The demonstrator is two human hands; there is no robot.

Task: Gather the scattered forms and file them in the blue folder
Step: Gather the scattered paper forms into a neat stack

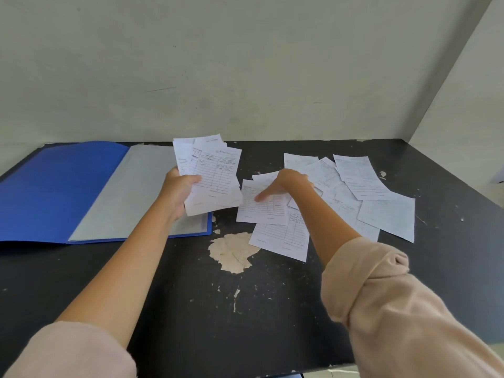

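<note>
A blue folder (54, 192) lies open at the left of the black table, its grey inner page facing up. My left hand (178, 190) holds a fanned stack of white printed forms (212, 173) above the folder's right edge. Several more forms (362, 192) lie scattered and overlapping at the right. My right hand (286, 184) rests on that pile, fingers spread, thumb pressing on the nearest form (261, 208). Another form (281, 238) lies just below it.
The black table (191, 309) has chipped paint, with a large pale bare patch (234, 251) near the middle. A wall stands close behind and another at the right. The table's front edge runs along the bottom right.
</note>
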